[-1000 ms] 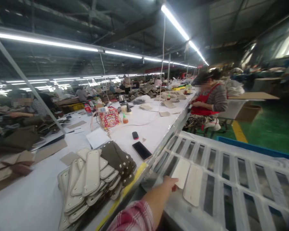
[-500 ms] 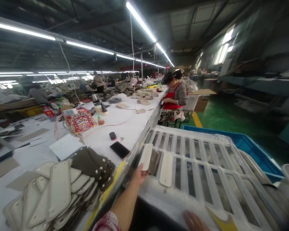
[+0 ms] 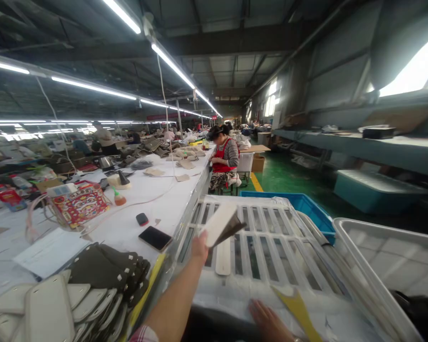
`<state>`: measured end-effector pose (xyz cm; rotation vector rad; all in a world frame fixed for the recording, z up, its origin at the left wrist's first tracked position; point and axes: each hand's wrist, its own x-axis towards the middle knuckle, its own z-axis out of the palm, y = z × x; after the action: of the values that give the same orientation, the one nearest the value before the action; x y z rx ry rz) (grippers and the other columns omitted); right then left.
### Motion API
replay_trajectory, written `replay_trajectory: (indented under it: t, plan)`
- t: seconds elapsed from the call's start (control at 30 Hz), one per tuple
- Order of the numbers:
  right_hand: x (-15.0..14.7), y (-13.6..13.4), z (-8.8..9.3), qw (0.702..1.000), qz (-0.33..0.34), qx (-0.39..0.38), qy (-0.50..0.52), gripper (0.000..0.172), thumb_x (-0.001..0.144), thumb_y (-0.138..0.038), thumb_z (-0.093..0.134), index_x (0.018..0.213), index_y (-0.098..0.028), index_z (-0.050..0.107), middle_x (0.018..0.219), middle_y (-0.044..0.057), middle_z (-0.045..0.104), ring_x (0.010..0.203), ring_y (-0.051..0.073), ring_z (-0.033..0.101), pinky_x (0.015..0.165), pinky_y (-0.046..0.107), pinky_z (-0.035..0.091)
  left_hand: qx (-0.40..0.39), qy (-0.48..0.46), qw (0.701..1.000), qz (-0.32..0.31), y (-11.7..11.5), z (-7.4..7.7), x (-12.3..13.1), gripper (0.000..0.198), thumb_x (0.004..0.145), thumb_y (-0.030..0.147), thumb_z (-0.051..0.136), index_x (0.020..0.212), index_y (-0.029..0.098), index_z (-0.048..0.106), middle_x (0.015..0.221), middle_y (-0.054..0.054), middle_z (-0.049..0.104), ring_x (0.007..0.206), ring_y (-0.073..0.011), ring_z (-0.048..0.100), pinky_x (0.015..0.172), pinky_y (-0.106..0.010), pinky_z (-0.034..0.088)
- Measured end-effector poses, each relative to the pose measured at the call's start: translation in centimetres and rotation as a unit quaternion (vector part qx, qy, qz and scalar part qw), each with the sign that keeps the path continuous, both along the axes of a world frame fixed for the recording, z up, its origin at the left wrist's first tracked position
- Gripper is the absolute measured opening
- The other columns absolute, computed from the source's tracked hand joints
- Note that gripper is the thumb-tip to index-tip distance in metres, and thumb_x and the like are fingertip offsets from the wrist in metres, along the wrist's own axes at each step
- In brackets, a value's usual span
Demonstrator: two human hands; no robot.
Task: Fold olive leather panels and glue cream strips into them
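My left hand (image 3: 199,248) is closed on the near end of a cream rounded panel (image 3: 218,224), with a dark brown flap showing along its right side. The held panel is tilted above a white slatted plastic rack (image 3: 240,278). Beneath it, a second cream strip (image 3: 223,260) lies flat across the slats. My right hand (image 3: 269,319) rests flat near the rack's front edge, fingers stretched out and holding nothing. Just right of that hand is a yellow piece (image 3: 296,308).
On the white table at left lie overlapping cream panels (image 3: 48,306), dark brown pieces (image 3: 102,266), a phone (image 3: 154,238) and a patterned red bag (image 3: 80,204). A blue bin (image 3: 317,216) and a white tub (image 3: 371,280) stand at right. A seated person (image 3: 225,154) works farther along the table.
My left hand has raised the cream panel off the rack and tilted it, so its dark flap swings out rightward. My view has turned right; the white tub shows more fully.
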<state>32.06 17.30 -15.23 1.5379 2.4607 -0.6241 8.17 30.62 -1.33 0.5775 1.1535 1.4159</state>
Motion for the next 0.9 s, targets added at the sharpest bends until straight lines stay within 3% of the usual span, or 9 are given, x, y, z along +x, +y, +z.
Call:
replay_trajectory:
  t: [0.1, 0.2, 0.3, 0.4, 0.47, 0.6, 0.73, 0.8, 0.9]
  plan:
    - [0.1, 0.4, 1.7, 0.996, -0.055, -0.013, 0.062, 0.085, 0.053, -0.026, 0.066, 0.133, -0.01, 0.043, 0.142, 0.021, 0.03, 0.129, 0.035, 0.03, 0.105, 0.044, 0.029, 0.042, -0.021, 0.999, -0.024, 2.0, 4.9, 0.0, 0.023, 0.088, 0.02, 0.046, 0.105, 0.008, 0.057, 0.094, -0.011, 0.068, 0.085, -0.0157, 0.066, 0.069, -0.022, 0.053]
    - [0.6, 1.3, 7.6, 0.973, -0.143, 0.121, 0.132, 0.067, 0.072, -0.033, 0.056, 0.133, -0.011, 0.039, 0.142, 0.02, 0.033, 0.126, 0.03, 0.038, 0.101, 0.043, 0.037, 0.056, -0.015, 0.994, -0.094, 0.8, 9.3, -1.0, 0.018, 0.082, 0.014, 0.053, 0.096, 0.005, 0.06, 0.087, -0.014, 0.069, 0.076, -0.0175, 0.067, 0.064, -0.023, 0.053]
    - [0.3, 1.1, 16.4, 0.889, -0.073, 0.416, 0.176, 0.074, 0.08, -0.04, 0.054, 0.14, -0.011, 0.023, 0.146, 0.02, 0.023, 0.134, 0.031, 0.021, 0.105, 0.051, 0.028, 0.043, 0.014, 0.985, -0.168, -4.0, 12.8, -2.5, 0.015, 0.075, 0.013, 0.062, 0.087, 0.004, 0.063, 0.079, -0.015, 0.069, 0.067, -0.019, 0.066, 0.06, -0.026, 0.053]
    - [-0.5, -0.2, 23.9, 0.838, 0.058, 0.522, 0.147, 0.087, 0.075, -0.049, 0.06, 0.142, -0.015, 0.018, 0.148, 0.017, 0.02, 0.134, 0.036, 0.017, 0.107, 0.058, 0.017, 0.02, 0.037, 0.973, -0.226, -10.4, 16.1, -3.3, 0.02, 0.064, 0.015, 0.072, 0.079, 0.003, 0.065, 0.075, -0.014, 0.068, 0.063, -0.0202, 0.064, 0.061, -0.03, 0.052]
    - [-1.1, -1.3, 27.0, 0.817, 0.109, 0.548, 0.143, 0.077, 0.08, -0.043, 0.056, 0.142, -0.018, 0.019, 0.143, 0.016, 0.03, 0.13, 0.036, 0.027, 0.105, 0.059, 0.019, 0.034, 0.073, 0.948, -0.308, -14.5, 18.4, -3.5, 0.027, 0.061, 0.024, 0.077, 0.074, 0.004, 0.065, 0.071, -0.011, 0.066, 0.063, -0.0178, 0.063, 0.064, -0.028, 0.051]
    - [-1.2, -4.0, 29.8, 0.834, 0.146, 0.506, 0.162, 0.076, 0.082, -0.049, 0.05, 0.142, -0.011, 0.022, 0.122, 0.018, 0.052, 0.111, 0.032, 0.049, 0.091, 0.046, 0.044, 0.166, 0.185, 0.864, -0.438, -22.0, 23.1, -4.5, 0.041, 0.064, 0.048, 0.072, 0.075, 0.01, 0.064, 0.07, -0.004, 0.062, 0.069, -0.014, 0.058, 0.068, -0.025, 0.047]
    - [-0.4, -6.5, 30.3, 0.829, 0.204, 0.491, 0.174, 0.095, 0.066, -0.069, 0.056, 0.14, -0.017, 0.027, 0.131, 0.016, 0.046, 0.112, 0.035, 0.049, 0.084, 0.046, 0.048, 0.24, 0.328, 0.791, -0.457, -27.9, 26.1, -5.2, 0.034, 0.072, 0.043, 0.067, 0.065, 0.012, 0.056, 0.059, 0.003, 0.049, 0.057, -0.0075, 0.045, 0.054, -0.019, 0.038]
    - [-0.1, -7.5, 30.3, 0.821, 0.206, 0.504, 0.169, 0.1, 0.063, -0.072, 0.055, 0.141, -0.017, 0.026, 0.135, 0.017, 0.041, 0.116, 0.038, 0.046, 0.086, 0.049, 0.046, 0.258, 0.342, 0.776, -0.464, -29.6, 26.7, -5.1, 0.03, 0.076, 0.039, 0.063, 0.064, 0.013, 0.053, 0.058, 0.004, 0.045, 0.055, -0.0062, 0.041, 0.052, -0.019, 0.036]
    - [-0.2, -9.8, 30.6, 0.824, 0.165, 0.509, 0.188, 0.092, 0.075, -0.067, 0.044, 0.143, -0.01, 0.019, 0.134, 0.021, 0.041, 0.117, 0.038, 0.045, 0.091, 0.051, 0.043, 0.276, 0.309, 0.799, -0.436, -30.6, 26.9, -5.1, 0.031, 0.08, 0.043, 0.057, 0.068, 0.014, 0.054, 0.061, 0.003, 0.048, 0.058, -0.0077, 0.047, 0.056, -0.02, 0.04]
